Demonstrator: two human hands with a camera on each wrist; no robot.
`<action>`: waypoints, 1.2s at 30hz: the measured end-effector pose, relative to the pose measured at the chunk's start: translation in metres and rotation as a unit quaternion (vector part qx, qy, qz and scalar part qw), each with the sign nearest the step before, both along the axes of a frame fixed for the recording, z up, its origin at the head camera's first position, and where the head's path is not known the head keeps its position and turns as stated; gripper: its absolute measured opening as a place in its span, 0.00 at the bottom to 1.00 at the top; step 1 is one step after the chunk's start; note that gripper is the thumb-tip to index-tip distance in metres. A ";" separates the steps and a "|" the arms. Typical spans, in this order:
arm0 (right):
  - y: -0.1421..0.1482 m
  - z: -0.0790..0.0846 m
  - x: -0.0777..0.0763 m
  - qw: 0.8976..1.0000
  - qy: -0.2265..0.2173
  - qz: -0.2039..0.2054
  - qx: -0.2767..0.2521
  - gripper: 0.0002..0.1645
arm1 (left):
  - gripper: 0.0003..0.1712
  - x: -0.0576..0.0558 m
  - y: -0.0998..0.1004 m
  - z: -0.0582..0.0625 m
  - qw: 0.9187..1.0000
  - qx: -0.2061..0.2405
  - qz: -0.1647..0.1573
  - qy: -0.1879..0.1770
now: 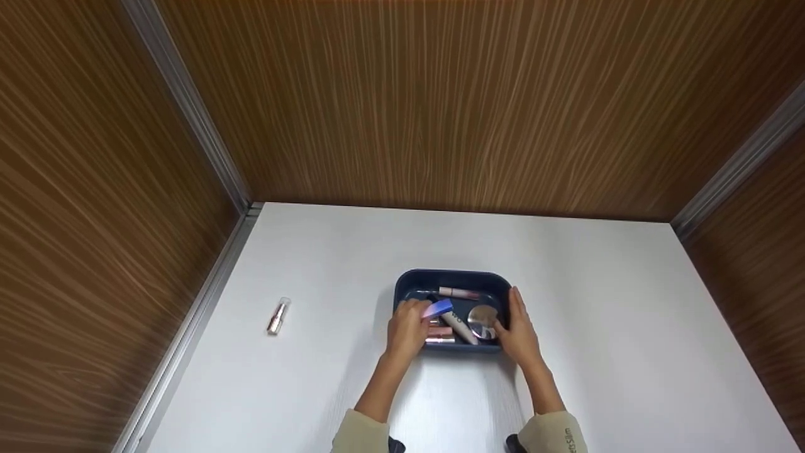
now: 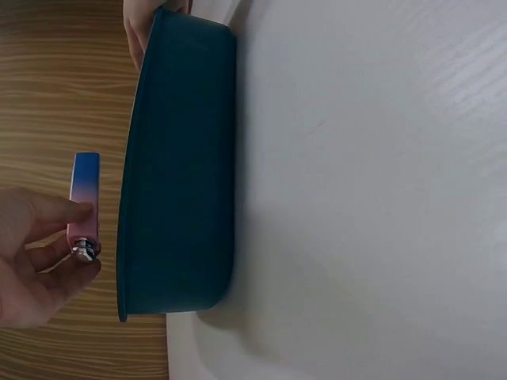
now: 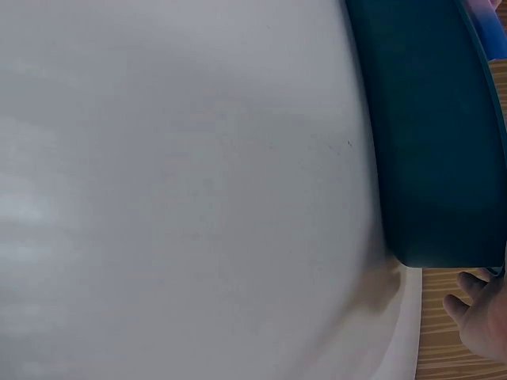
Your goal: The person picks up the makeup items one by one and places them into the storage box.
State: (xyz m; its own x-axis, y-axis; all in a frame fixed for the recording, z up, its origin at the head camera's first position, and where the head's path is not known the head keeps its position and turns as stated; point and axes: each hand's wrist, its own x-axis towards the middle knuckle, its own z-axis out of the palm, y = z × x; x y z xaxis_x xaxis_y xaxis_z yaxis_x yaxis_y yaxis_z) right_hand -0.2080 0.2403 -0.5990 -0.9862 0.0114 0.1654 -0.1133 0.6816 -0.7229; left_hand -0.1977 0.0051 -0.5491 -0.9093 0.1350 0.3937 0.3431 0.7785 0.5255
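Observation:
My left hand [image 1: 407, 328] pinches a slim tube [image 2: 85, 186] that fades from blue to pink and has a shiny metal end; its exact kind is unclear. That hand is above the left end of a dark blue plastic bin [image 1: 462, 348]. At the bin's right end, my right hand [image 1: 521, 336] grips the wall, thumb inside and fingers outside. Inside lie a round silvery compact [image 1: 483, 321], a pale squeeze tube [image 1: 461, 328], a pink lip gloss tube [image 1: 458, 292] and some pinkish tubes [image 1: 440, 331], partly hidden by my left hand.
A lipstick-like tube [image 1: 277, 316] with a clear cap lies on the white table [image 1: 629, 327], well left of the bin. Wood-grain panels [image 1: 427, 107] rise behind and along both sides of the table.

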 end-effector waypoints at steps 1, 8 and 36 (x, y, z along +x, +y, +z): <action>0.000 0.000 0.000 1.000 0.000 -0.001 0.000 0.45 | 0.14 -0.001 0.001 -0.001 1.000 -0.004 0.000 0.002; 0.001 0.000 0.002 1.000 -0.018 0.004 -0.001 0.46 | 0.13 -0.007 0.004 -0.007 0.999 -0.027 -0.006 0.018; 0.002 0.000 -0.001 1.000 -0.003 0.008 0.000 0.46 | 0.14 -0.009 0.010 -0.019 0.999 -0.040 -0.001 -0.030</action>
State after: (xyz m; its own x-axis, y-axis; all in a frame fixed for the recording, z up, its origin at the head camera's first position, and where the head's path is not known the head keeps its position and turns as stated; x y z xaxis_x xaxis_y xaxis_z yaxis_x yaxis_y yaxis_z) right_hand -0.2088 0.2419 -0.5994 -0.9874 -0.0034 0.1585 -0.1186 0.6796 -0.7240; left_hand -0.2067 0.0155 -0.5685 -0.9306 0.1658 0.3264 0.3144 0.8186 0.4807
